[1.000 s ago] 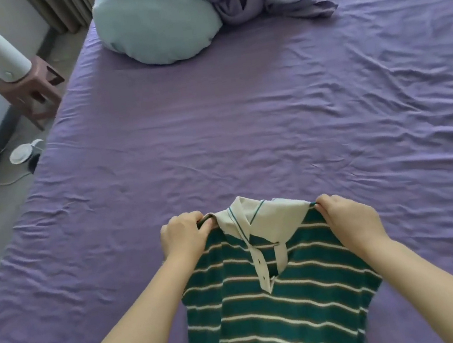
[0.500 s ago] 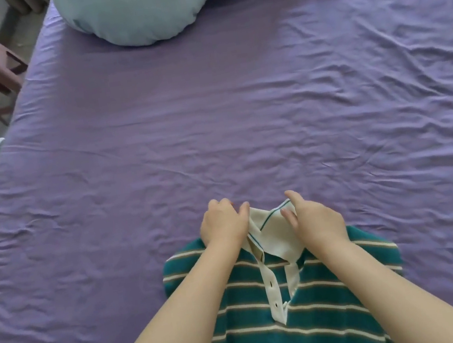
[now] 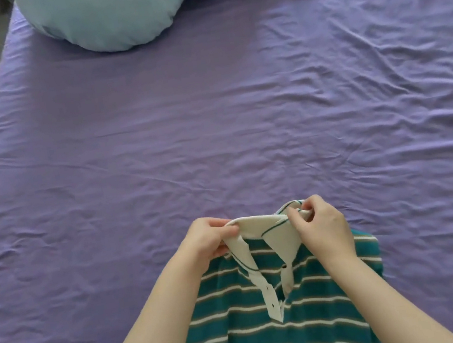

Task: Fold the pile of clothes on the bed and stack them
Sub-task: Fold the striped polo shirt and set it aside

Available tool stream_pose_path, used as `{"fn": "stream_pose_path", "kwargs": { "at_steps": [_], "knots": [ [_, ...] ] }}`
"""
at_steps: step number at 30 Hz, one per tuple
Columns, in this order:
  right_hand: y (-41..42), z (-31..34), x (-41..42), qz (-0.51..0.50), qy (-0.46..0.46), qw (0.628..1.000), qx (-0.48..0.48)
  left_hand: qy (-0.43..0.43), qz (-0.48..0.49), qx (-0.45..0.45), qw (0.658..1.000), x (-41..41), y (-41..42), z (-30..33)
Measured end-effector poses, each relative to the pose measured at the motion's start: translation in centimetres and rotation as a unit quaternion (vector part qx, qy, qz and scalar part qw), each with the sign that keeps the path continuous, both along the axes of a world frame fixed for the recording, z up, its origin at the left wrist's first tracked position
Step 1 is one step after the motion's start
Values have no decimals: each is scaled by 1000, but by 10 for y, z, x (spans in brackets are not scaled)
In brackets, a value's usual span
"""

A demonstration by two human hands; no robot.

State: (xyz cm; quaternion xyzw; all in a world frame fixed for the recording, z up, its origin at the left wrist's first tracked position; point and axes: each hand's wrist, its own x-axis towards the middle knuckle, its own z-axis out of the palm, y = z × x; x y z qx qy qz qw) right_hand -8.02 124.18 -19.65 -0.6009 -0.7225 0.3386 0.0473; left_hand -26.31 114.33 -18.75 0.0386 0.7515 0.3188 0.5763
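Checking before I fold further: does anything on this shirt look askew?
Yes. The white collar of the striped polo shirt is twisted and lifted, pinched by the left hand and right hand; its placket hangs open.

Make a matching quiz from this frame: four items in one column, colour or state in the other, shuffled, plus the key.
Items:
1. polo shirt
2. collar
3. pillow
4. bed sheet

Colour or state:
A. purple, wrinkled
B. pale blue, round, at the far end of the bed
C. white, pinched by both hands (left hand, right hand)
D. green with white stripes, lying on the bed

Pairs: 1-D, 2-C, 3-B, 4-A
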Motion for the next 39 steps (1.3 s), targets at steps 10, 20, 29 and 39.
{"fn": "stream_pose_path", "kwargs": {
  "at_steps": [10, 20, 29, 39],
  "knots": [
    [12, 8, 23, -66, 134, 975, -164, 1, 34, 8, 999, 3, -17, 4],
    [22, -7, 32, -65, 92, 969, -219, 310, -80, 35, 947, 4, -26, 0],
    [0, -19, 32, 262, -168, 946, 89, 397, -210, 2, 893, 3, -18, -11],
    [19, -6, 44, 14, -2, 996, -87, 400, -245, -48, 882, -12, -17, -13]
  ]
}}
